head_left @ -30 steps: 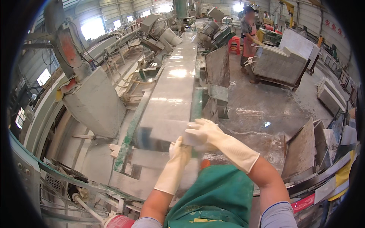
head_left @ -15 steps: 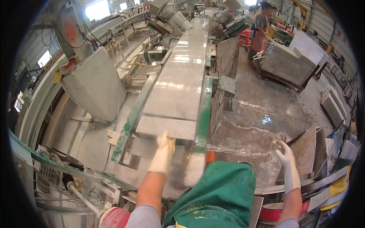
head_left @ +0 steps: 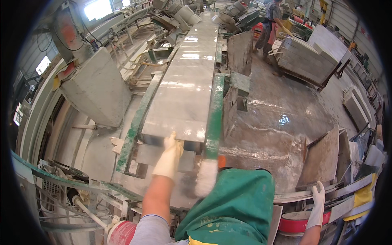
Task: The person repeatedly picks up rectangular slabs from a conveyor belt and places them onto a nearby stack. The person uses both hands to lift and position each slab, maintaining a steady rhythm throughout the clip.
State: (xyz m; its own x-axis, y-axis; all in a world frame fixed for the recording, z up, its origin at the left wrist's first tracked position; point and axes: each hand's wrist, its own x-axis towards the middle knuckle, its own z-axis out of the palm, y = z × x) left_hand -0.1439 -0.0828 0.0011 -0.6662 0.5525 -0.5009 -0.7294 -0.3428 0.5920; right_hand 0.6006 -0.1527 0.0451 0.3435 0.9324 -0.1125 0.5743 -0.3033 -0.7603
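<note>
Stone-working hall, wet floor [head_left: 265,126], slab line [head_left: 190,65] running straight ahead of the left fingers

Bright window [head_left: 98,9] far off, up and left of both hands. Motor-like machine heads [head_left: 185,16] flank the line at its distant end.

Left hand [head_left: 173,148], cream glove: we see the fingers bunched at the near edge of the closest pale slab [head_left: 163,127], touching it. Whether they grip or merely press, we cannot tell. The slab lies flat just beyond the fingertips, glossy on top. A green rail [head_left: 141,126] runs to their left, a second green rail [head_left: 214,130] to their right. Just below the hand, a grey strip [head_left: 185,160]; right of it, a fuzzy white roll [head_left: 206,177].

Right hand [head_left: 317,200], also gloved, sits well apart. Fingers slightly bent; we cannot tell if they hold anything. Brown leaning panels [head_left: 318,161] stand just beyond these fingertips, a red-banded drum [head_left: 294,223] to their lower left, yellow sheeting [head_left: 363,196] to their right.

Between the forearms we note a green apron [head_left: 232,200]. Well ahead of the right fingers, a co-worker [head_left: 269,30] stands beside a stone stack [head_left: 304,61].
</note>
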